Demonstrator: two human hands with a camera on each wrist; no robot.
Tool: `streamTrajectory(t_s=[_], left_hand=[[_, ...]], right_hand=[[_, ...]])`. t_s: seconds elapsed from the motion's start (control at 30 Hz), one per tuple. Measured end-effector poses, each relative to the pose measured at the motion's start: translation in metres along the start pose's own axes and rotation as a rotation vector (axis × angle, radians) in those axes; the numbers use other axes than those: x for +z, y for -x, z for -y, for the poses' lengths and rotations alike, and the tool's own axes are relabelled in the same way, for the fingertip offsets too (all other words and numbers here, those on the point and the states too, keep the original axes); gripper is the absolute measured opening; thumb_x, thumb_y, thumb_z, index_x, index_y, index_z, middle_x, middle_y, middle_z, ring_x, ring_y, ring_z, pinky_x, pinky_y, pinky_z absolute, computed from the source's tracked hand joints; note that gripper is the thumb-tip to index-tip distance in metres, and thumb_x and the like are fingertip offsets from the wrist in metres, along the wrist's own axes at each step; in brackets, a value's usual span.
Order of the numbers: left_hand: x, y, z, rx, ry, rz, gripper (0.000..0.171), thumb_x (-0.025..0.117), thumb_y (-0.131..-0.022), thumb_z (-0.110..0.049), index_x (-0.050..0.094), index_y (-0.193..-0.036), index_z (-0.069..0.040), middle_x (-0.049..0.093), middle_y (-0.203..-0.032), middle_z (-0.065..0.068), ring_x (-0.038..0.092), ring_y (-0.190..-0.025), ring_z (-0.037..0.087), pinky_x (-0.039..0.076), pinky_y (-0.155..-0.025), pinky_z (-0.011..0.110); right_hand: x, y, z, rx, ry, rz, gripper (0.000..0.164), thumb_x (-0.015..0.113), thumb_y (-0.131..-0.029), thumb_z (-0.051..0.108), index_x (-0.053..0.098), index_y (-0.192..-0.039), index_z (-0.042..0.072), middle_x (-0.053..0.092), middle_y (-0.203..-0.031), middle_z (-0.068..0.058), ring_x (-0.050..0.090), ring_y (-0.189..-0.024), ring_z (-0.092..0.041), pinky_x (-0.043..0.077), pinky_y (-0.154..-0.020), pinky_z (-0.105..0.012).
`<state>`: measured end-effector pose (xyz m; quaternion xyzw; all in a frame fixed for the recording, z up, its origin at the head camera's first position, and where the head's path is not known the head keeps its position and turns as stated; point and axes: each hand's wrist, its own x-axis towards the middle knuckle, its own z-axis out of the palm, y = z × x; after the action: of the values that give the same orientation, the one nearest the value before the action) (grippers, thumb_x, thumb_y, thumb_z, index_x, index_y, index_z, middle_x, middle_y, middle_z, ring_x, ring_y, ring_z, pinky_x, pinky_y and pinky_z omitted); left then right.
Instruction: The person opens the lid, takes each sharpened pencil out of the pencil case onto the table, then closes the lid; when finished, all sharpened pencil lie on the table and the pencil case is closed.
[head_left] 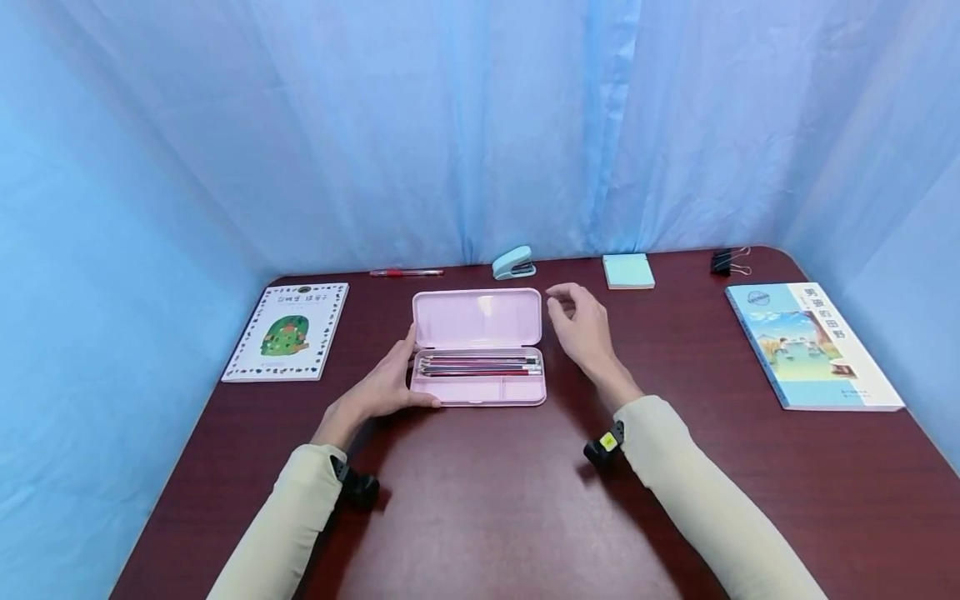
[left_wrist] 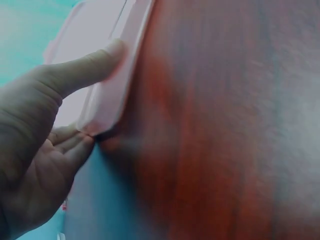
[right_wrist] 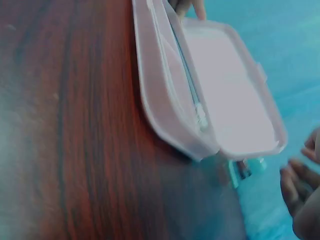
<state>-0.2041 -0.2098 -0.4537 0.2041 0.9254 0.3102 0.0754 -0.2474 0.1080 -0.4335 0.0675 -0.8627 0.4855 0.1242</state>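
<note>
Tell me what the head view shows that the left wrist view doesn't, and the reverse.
Only the head view shows the right hand, the pencils, the mint stapler, the sticky-note pad, the black binder clip and the blue-and-white book on the right.

Only the left wrist view shows the palm side of the left hand; the head view catches its back.

Both show that hand holding the pink pencil case at its left end, the reddish-brown tabletop and the curtain.
</note>
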Motion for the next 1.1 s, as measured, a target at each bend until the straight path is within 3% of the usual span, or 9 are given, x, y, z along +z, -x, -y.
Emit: streamTrajectory(t_s=[0.07, 0.13, 0.2, 0.3, 0.43, 0.77, 0.97, 1.1], left_hand=[[-0.003, 0.0, -0.003, -0.022, -0.015, 0.019, 0.129, 0.081, -0.062, -0.048, -0.006, -0.148, -0.011, 0.028, -0.142, 0.017, 0.031, -0.127, 0.023, 0.026, -0.106, 0.041], [-0.005, -0.001, -0.004, -0.032, -0.021, 0.03, 0.129, 0.082, -0.062, -0.046, -0.006, -0.148, -0.008, 0.028, -0.142, 0.018, 0.031, -0.127, 0.024, 0.026, -0.106, 0.04], [-0.006, -0.001, -0.004, -0.036, -0.023, 0.037, 0.128, 0.083, -0.062, -0.043, -0.006, -0.148, -0.007, 0.029, -0.141, 0.019, 0.032, -0.126, 0.024, 0.026, -0.106, 0.04], [-0.006, -0.002, -0.006, -0.042, -0.024, 0.044, 0.128, 0.083, -0.062, -0.042, -0.006, -0.148, -0.007, 0.031, -0.138, 0.018, 0.032, -0.125, 0.024, 0.027, -0.105, 0.04], [-0.006, -0.004, -0.008, -0.047, -0.03, 0.054, 0.128, 0.082, -0.063, -0.043, -0.006, -0.148, -0.008, 0.032, -0.137, 0.017, 0.033, -0.124, 0.024, 0.027, -0.105, 0.041], [-0.006, -0.003, -0.008, -0.063, -0.026, 0.056, 0.128, 0.082, -0.062, -0.046, -0.006, -0.148, -0.009, 0.033, -0.135, 0.016, 0.034, -0.122, 0.023, 0.028, -0.105, 0.041], [-0.003, -0.003, -0.007, -0.054, -0.017, 0.046, 0.128, 0.083, -0.062, -0.043, -0.005, -0.148, -0.009, 0.034, -0.134, 0.016, 0.035, -0.121, 0.024, 0.028, -0.105, 0.04], [-0.004, -0.002, -0.009, -0.062, -0.015, 0.048, 0.128, 0.083, -0.062, -0.043, -0.005, -0.148, -0.009, 0.034, -0.134, 0.016, 0.035, -0.122, 0.023, 0.028, -0.105, 0.04]], right_hand=[[0.0, 0.005, 0.005, -0.097, -0.04, 0.094, 0.021, 0.057, -0.089, 0.012, 0.063, -0.108, 0.007, 0.063, -0.096, -0.008, 0.059, -0.087, -0.019, 0.048, -0.079, -0.034], [0.004, 0.012, 0.008, -0.138, -0.038, 0.257, 0.023, 0.06, -0.087, 0.008, 0.061, -0.11, 0.005, 0.064, -0.098, -0.008, 0.06, -0.089, -0.019, 0.048, -0.08, -0.034], [0.011, 0.019, 0.008, -0.172, 0.007, 0.408, 0.027, 0.063, -0.085, 0.006, 0.061, -0.112, 0.004, 0.064, -0.099, -0.009, 0.06, -0.09, -0.019, 0.049, -0.08, -0.033], [0.023, 0.027, 0.004, -0.266, 0.121, 0.512, 0.03, 0.065, -0.081, 0.003, 0.061, -0.111, 0.002, 0.064, -0.097, -0.009, 0.06, -0.089, -0.018, 0.048, -0.079, -0.032], [0.03, 0.031, 0.0, -0.347, 0.175, 0.515, 0.03, 0.065, -0.078, -0.002, 0.063, -0.108, 0.002, 0.064, -0.09, -0.005, 0.058, -0.083, -0.015, 0.048, -0.076, -0.029], [0.026, 0.032, -0.005, -0.373, 0.144, 0.461, 0.018, 0.071, -0.078, 0.004, 0.073, -0.094, 0.011, 0.067, -0.087, 0.004, 0.059, -0.082, -0.01, 0.048, -0.075, -0.028], [0.027, 0.033, -0.002, -0.413, 0.192, 0.489, 0.016, 0.068, -0.08, 0.002, 0.074, -0.093, 0.01, 0.066, -0.088, 0.002, 0.059, -0.085, -0.011, 0.047, -0.078, -0.03], [0.023, 0.032, -0.002, -0.375, 0.163, 0.493, 0.015, 0.067, -0.082, 0.004, 0.073, -0.094, 0.01, 0.065, -0.087, 0.002, 0.056, -0.08, -0.012, 0.046, -0.073, -0.029]])
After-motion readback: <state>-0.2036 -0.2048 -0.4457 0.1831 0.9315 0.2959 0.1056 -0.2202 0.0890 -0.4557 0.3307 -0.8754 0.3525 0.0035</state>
